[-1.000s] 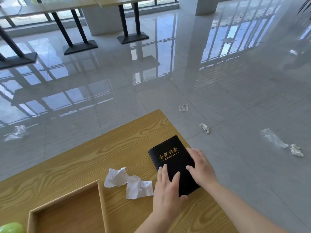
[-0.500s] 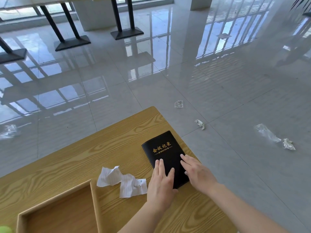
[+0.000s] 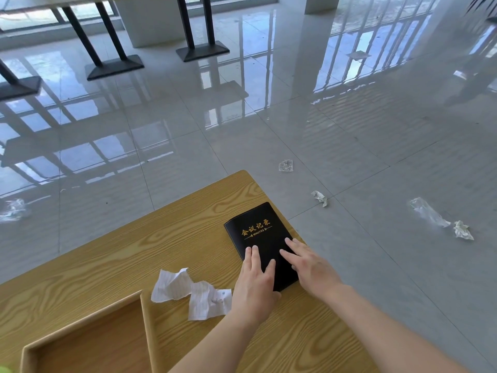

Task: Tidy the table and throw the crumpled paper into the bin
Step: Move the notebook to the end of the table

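A black notebook (image 3: 259,234) with gold lettering lies near the right corner of the wooden table (image 3: 150,235). My left hand (image 3: 255,289) rests flat on its near left part, fingers apart. My right hand (image 3: 309,267) lies flat on its near right edge, fingers spread. Neither hand grips anything. A crumpled lined paper (image 3: 191,293) lies on the table just left of my left hand, touching or nearly touching it. No bin is in view.
A shallow wooden tray (image 3: 146,327) sits at the table's near left. The table's right edge runs close beside the notebook. Crumpled paper scraps (image 3: 320,197) (image 3: 462,230) and clear plastic wrappers (image 3: 429,215) (image 3: 285,165) litter the glossy tiled floor. Black table bases (image 3: 114,67) stand far back.
Both hands have slid toward me along the notebook, uncovering more of its cover. The notebook and the crumpled paper stay where they were. The view has tilted slightly.
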A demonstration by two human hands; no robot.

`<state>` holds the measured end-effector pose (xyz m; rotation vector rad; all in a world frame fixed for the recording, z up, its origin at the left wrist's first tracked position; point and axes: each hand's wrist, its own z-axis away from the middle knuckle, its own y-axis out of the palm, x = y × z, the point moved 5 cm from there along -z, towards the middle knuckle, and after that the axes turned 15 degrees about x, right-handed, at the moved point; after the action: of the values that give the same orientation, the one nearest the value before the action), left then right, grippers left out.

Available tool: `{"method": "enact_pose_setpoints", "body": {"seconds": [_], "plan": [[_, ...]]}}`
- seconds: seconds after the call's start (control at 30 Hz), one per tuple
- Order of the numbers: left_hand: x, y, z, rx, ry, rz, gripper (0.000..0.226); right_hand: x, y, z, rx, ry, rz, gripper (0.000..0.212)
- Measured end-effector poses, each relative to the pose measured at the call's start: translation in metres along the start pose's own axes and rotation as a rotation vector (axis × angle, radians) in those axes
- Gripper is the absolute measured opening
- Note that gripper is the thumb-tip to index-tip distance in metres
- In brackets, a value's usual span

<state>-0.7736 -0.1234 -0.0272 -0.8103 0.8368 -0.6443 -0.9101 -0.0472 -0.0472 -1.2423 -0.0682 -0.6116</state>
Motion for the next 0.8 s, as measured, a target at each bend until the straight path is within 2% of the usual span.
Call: {"method": "enact_pose_setpoints", "body": {"seconds": [0.57,0.8], "plan": [[0.004,-0.011,-0.009,0.022,-0.025,-0.012,0.080,-0.003,-0.005,-0.013,0.047,0.015,0.026,0.056],[0.022,-0.034,0.013,-0.113,-0.041,-0.078,0.071,0.013,-0.024,-0.011,0.043,0.047,0.062,0.047]]}}
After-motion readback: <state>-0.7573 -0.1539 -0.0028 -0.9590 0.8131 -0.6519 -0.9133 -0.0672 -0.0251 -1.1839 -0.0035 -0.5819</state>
